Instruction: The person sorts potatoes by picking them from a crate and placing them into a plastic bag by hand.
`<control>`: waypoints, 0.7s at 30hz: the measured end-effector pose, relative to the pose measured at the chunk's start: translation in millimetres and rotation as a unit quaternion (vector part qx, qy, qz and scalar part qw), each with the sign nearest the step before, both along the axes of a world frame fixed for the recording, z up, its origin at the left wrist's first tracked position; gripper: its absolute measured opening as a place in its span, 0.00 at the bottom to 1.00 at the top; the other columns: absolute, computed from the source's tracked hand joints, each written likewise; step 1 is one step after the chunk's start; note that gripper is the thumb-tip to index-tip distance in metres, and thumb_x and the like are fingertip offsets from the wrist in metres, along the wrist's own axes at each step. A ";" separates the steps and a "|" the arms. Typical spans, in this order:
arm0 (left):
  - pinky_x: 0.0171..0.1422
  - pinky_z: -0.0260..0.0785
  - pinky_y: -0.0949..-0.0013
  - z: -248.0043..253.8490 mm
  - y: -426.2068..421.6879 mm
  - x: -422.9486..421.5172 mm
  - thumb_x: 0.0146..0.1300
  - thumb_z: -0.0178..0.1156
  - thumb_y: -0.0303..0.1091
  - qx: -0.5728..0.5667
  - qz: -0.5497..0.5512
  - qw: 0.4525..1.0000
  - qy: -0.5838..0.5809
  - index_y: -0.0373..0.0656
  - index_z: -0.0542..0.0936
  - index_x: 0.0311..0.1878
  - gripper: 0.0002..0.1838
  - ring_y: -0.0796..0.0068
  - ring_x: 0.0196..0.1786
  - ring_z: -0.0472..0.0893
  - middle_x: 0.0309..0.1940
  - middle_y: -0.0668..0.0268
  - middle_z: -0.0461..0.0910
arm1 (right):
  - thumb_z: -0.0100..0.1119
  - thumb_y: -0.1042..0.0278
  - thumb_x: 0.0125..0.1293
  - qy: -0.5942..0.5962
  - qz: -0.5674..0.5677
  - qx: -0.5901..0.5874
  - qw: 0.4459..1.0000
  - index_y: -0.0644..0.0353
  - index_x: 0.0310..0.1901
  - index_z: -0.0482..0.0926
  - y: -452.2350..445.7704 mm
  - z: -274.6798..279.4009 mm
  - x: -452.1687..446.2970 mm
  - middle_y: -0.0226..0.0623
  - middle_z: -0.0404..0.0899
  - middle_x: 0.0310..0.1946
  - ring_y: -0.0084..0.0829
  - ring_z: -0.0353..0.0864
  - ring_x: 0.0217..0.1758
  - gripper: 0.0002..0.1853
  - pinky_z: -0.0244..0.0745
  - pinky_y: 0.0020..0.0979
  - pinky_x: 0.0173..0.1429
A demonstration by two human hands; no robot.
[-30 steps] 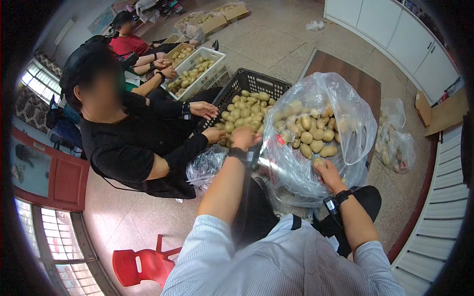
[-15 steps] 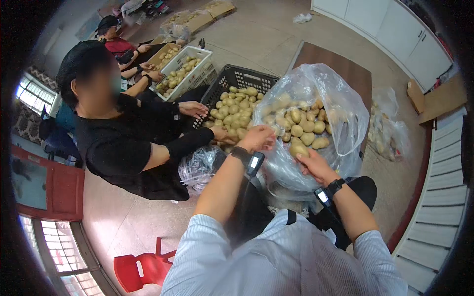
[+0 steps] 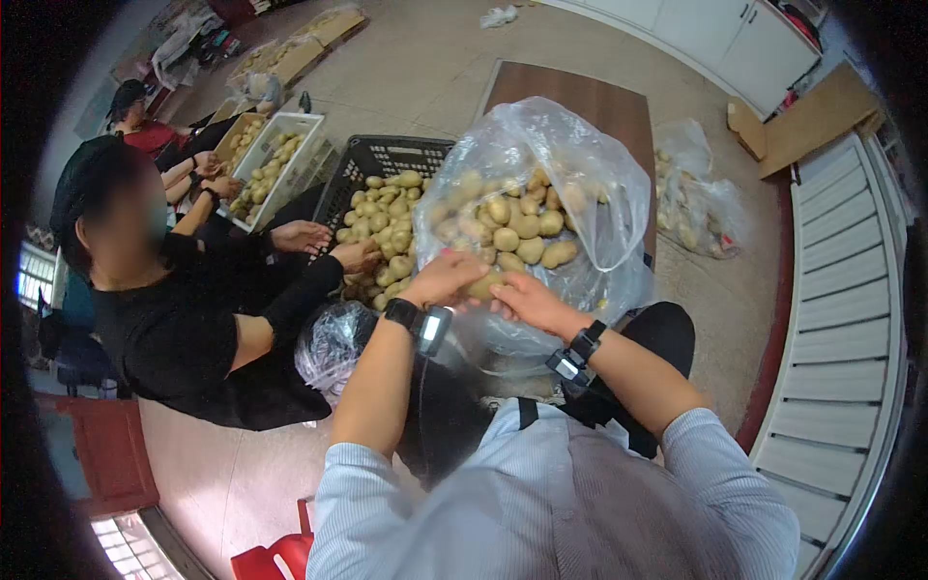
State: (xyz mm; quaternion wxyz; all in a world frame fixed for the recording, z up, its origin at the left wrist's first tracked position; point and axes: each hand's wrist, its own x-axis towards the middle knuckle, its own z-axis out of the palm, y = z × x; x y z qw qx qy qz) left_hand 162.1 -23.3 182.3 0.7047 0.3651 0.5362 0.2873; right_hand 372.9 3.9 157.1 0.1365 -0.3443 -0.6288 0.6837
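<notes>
The right hand point(image 3: 534, 302) pinches one potato point(image 3: 480, 286) apart from those in the plastic bag point(image 3: 619, 208); the left hand point(image 3: 443, 280) meets it, partly curled, its grip unclear.

Wearer's attire, seen from above. The shirt point(image 3: 580, 503) is pale blue-grey with fine stripes; its sleeves end near the elbows, leaving the forearms bare. The left wrist, above the bare left hand point(image 3: 447, 277), bears a dark wristband point(image 3: 404, 314) with a boxy device point(image 3: 432, 331) showing a bright screen. The right wrist, above the bare right hand point(image 3: 534, 302), bears a black strap point(image 3: 586, 340) and a similar device point(image 3: 570, 366). Trousers point(image 3: 660, 338) are black.
</notes>
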 end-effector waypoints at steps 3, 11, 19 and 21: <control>0.23 0.74 0.71 -5.2 -0.4 -2.4 0.63 0.62 0.46 -0.007 0.037 0.999 0.013 0.40 0.73 0.51 0.22 0.70 0.22 0.81 0.34 0.62 0.81 | 0.51 0.54 0.69 -0.017 -0.012 0.014 1.000 0.62 0.42 0.78 0.4 -4.8 8.3 0.30 0.80 0.29 0.21 0.75 0.30 0.18 0.72 0.25 0.36; 0.25 0.75 0.61 -13.6 1.3 -19.2 0.65 0.61 0.46 -0.035 0.145 0.989 -0.024 0.45 0.70 0.55 0.22 0.64 0.28 0.81 0.40 0.60 0.79 | 0.55 0.63 0.62 -0.275 -0.062 0.317 0.906 0.63 0.42 0.79 17.1 -41.8 60.3 0.52 0.81 0.37 0.47 0.82 0.41 0.13 0.75 0.43 0.46; 0.28 0.77 0.65 -54.6 3.3 -65.1 0.64 0.61 0.47 -0.015 0.232 0.970 -0.067 0.45 0.70 0.56 0.23 0.67 0.28 0.81 0.41 0.60 0.80 | 0.52 0.67 0.59 -0.499 0.016 0.406 0.765 0.59 0.45 0.79 32.1 -39.1 103.4 0.48 0.79 0.45 0.48 0.80 0.49 0.14 0.75 0.47 0.49; 0.27 0.75 0.64 -58.5 1.6 -78.1 0.67 0.56 0.49 -0.028 0.241 0.969 -0.049 0.49 0.72 0.53 0.18 0.66 0.28 0.79 0.39 0.63 0.80 | 0.52 0.66 0.60 -0.519 0.024 0.414 0.747 0.57 0.45 0.80 28.8 -38.1 104.7 0.47 0.78 0.46 0.48 0.79 0.51 0.14 0.75 0.48 0.48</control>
